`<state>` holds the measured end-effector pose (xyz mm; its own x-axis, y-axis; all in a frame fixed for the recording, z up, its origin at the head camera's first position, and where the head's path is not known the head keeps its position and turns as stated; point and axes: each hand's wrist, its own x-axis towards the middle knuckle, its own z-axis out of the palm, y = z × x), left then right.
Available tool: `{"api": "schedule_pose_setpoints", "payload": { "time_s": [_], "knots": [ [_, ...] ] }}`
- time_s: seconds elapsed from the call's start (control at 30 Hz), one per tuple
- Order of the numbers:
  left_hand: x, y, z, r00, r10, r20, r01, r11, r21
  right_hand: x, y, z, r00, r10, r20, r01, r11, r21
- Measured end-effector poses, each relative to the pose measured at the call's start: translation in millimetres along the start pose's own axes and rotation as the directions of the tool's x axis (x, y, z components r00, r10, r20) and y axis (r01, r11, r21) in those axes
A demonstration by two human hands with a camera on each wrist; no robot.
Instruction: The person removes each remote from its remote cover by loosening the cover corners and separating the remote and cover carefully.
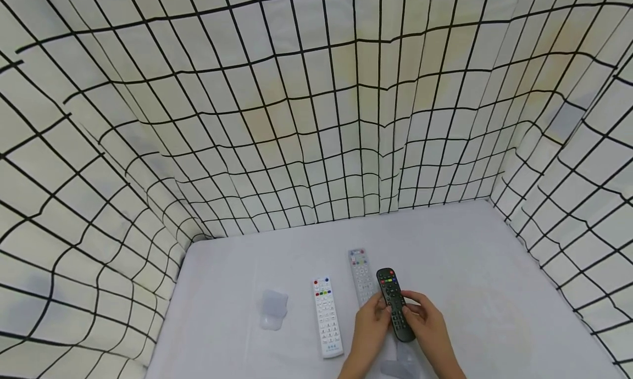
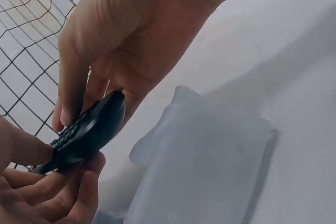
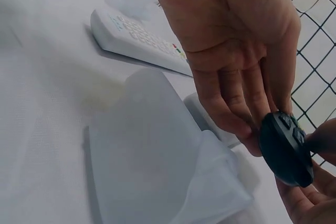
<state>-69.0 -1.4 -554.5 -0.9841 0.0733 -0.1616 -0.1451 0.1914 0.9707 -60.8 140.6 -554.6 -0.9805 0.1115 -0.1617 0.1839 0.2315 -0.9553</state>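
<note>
Both hands hold a black remote control above the table, its buttons facing up. My left hand grips its left edge, with the thumb along the side. On the opposite edge, my right hand pinches the lower half between thumb and fingers. Both wrist views show the black remote end-on between the fingers. Below the hands lies a frosted plastic sleeve, flat with crumpled edges; the right wrist view also shows this sleeve.
Left of the hands lies a white remote with coloured buttons. A pale grey remote lies behind the left hand, which hides its lower end. Further left is a small crumpled clear plastic piece. Grid-patterned curtains enclose the table.
</note>
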Motion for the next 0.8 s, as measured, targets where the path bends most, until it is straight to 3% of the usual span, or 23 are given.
{"api": "schedule_pose_setpoints", "payload": {
  "time_s": [0.2, 0.5, 0.63, 0.8],
  "knots": [
    [0.3, -4.1, 4.5, 1.0, 0.023, 0.002, -0.023, 1.0, 0.002, 6.5, 3.0, 4.3, 0.999, -0.039, -0.023, 0.037, 0.998, -0.058],
    [3.7, -4.0, 15.9, 0.996, 0.075, -0.04, -0.067, 0.983, 0.17, 11.4, 8.0, 5.8, 0.999, 0.0, -0.053, -0.011, 0.979, -0.202],
    [4.9, -3.2, 20.5, 0.996, 0.083, -0.023, -0.074, 0.961, 0.266, 10.5, 10.8, 5.4, 0.997, -0.007, -0.072, -0.009, 0.974, -0.226],
    [5.8, -1.0, 25.8, 0.992, 0.127, -0.013, -0.111, 0.909, 0.402, 9.9, 11.9, 6.1, 0.996, -0.018, -0.091, -0.004, 0.971, -0.241]
  ]
}}
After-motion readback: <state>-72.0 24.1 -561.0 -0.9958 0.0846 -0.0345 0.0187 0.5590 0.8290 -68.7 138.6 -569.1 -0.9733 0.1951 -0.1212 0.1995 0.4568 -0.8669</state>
